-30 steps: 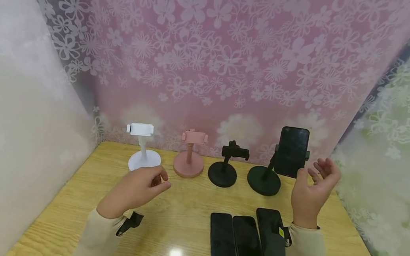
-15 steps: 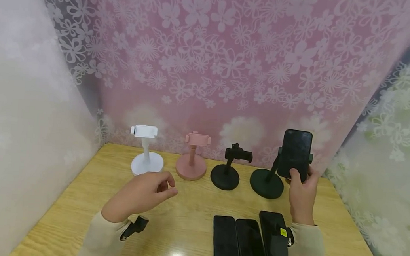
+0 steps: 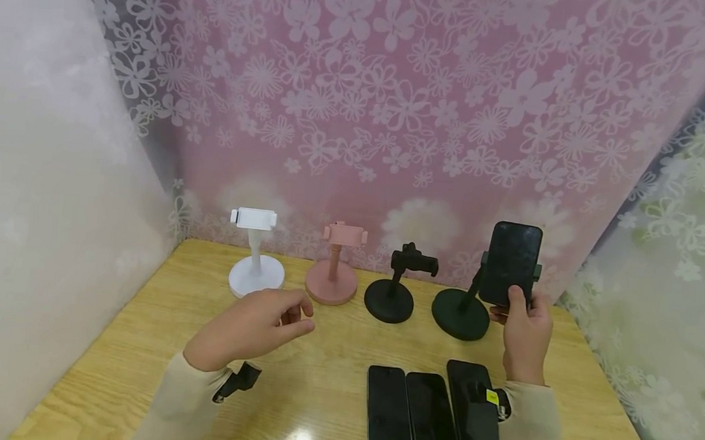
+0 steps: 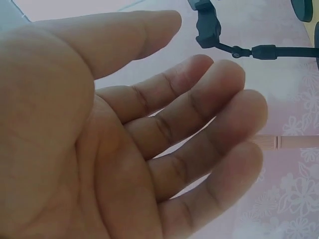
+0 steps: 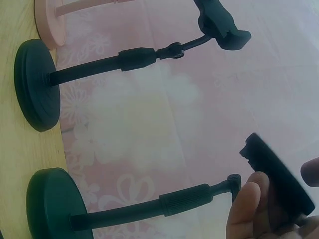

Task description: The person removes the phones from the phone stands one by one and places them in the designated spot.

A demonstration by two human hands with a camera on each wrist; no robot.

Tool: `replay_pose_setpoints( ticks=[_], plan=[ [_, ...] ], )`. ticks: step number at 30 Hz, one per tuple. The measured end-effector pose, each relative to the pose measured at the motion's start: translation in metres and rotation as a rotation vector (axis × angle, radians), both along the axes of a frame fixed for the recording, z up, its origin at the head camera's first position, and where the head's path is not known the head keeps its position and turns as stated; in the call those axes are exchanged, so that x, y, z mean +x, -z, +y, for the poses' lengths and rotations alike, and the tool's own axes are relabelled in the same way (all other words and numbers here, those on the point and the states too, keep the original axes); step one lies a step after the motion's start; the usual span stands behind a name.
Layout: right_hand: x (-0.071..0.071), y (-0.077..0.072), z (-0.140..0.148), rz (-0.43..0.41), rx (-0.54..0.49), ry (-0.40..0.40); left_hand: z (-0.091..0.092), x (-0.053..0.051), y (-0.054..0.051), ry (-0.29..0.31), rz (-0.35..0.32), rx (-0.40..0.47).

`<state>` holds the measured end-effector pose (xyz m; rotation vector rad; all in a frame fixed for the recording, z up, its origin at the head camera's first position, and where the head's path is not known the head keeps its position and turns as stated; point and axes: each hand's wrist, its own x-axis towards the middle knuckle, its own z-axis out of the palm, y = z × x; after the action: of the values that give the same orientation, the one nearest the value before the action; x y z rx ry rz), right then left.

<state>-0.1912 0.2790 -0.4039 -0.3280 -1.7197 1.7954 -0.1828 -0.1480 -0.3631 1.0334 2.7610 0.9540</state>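
Note:
In the head view a black smartphone [image 3: 512, 258] stands upright in the clamp of the dark green phone stand [image 3: 460, 313]. My right hand [image 3: 526, 338] grips its lower edge, thumb over the screen and fingers behind. Edge-on, the smartphone [image 5: 276, 174] also shows in the right wrist view, beside the curled fingertips [image 5: 244, 201]. My left hand [image 3: 253, 325] hovers over the table in front of the white phone stand [image 3: 255, 271], holding nothing. Its fingers hang loosely curved, and the left wrist view shows the palm [image 4: 119, 149] bare.
A pink phone stand [image 3: 332, 283] and a black phone stand [image 3: 388, 299] stand in the back row with their holders unfilled. Three black phones lie on the wooden table [image 3: 310, 381]: a left one [image 3: 389, 417], a middle one [image 3: 433, 420] and a right one [image 3: 474, 416], partly behind my sleeve.
My right hand has moved left from beside the stand and taken hold of the smartphone's lower edge. My left hand has shifted slightly right in the view, still holding nothing.

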Motion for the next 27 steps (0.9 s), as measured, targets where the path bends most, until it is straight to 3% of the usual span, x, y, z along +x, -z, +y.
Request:
replay_pose_setpoints(
  ticks=[9, 12, 17, 21, 24, 27],
  plan=[
    [-0.003, 0.003, -0.002, -0.03, 0.026, 0.001, 0.001, 0.001, -0.001, 0.016, -0.013, -0.033],
    [-0.003, 0.006, -0.003, -0.054, 0.091, 0.005, 0.001, 0.003, -0.001, 0.027, -0.035, -0.043],
    [-0.004, 0.008, -0.003, -0.097, 0.283, -0.018, 0.001, 0.004, -0.001, 0.031, -0.044, -0.057],
    [-0.004, 0.01, -0.004, -0.113, 0.363, -0.041, 0.002, 0.004, 0.0, 0.037, -0.055, -0.059],
    [-0.004, 0.01, -0.002, -0.125, 0.346, -0.05, 0.002, 0.004, 0.0, 0.042, -0.055, -0.061],
    [-0.003, 0.009, 0.001, -0.129, 0.232, -0.042, 0.003, 0.003, -0.001, 0.041, -0.047, -0.07]
  ],
)
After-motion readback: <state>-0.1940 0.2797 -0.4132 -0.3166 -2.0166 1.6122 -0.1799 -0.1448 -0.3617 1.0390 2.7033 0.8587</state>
